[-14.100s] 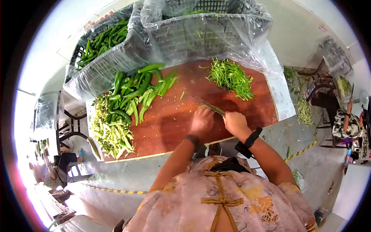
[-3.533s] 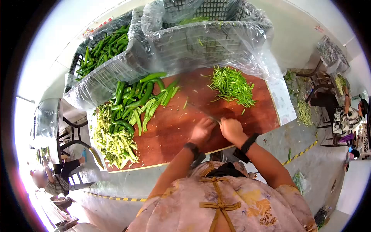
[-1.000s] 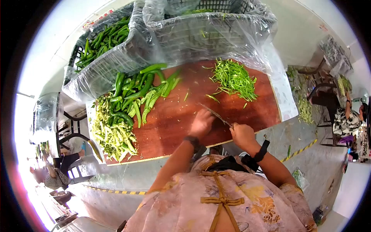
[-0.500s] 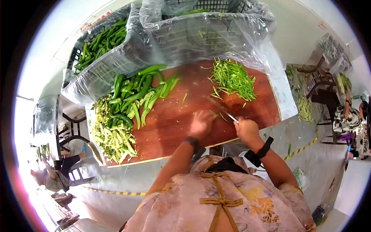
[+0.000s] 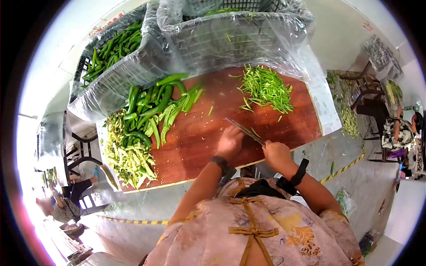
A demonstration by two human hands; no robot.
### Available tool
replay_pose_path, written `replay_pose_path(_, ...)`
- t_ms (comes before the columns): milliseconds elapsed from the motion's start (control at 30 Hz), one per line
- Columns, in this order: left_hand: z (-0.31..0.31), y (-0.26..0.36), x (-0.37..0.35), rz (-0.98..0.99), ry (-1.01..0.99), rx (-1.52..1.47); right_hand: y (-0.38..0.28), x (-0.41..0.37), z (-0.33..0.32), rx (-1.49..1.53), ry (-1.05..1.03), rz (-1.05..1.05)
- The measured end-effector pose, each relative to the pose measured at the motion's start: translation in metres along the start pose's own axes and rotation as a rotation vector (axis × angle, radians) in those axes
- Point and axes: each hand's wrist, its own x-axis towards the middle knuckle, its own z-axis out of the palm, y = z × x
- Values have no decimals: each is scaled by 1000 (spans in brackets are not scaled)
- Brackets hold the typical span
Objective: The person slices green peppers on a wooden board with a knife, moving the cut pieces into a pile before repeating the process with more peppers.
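Observation:
My right hand (image 5: 278, 154) is closed round the handle of a knife (image 5: 243, 128), whose blade points up and left over the brown cutting board (image 5: 191, 153). Just left of the blade, my left hand (image 5: 230, 142) is low over the board; its fingers are blurred, and whether anything lies under them is hidden. A green pepper strip (image 5: 255, 132) lies beside the blade. Beyond the knife is a pile of thin green pepper strips (image 5: 268, 91). On the left side are whole green peppers (image 5: 153, 104), split pepper pieces (image 5: 171, 116) and a heap of pale pepper cores (image 5: 128, 159).
A plastic-lined crate (image 5: 239, 37) stands at the board's far edge. Another lined crate of green peppers (image 5: 116, 49) is at far left. People sit on both sides, one at the right (image 5: 395, 131). Vegetable scraps (image 5: 350, 122) lie on the floor.
My right hand and the knife have moved slightly left, and the blade now lies closer to my left hand. My left hand has shifted a little left and is more blurred.

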Motion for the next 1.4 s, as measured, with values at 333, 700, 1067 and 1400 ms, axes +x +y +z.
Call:
replay_pose_path(333,-3,0,4,102,-16,-47,-9,33,11,88,87,-49)
replay_pose_path(700,-5,3,-2,70,-66,68,-2,22,25,63,102,-47)
replay_pose_path(1067,-7,8,0,31,-38,35,0,-1,10,-15,120,-24)
replay_pose_path(1400,-3,2,-3,24,-18,40,-2,-1,8,-39,18,-10)
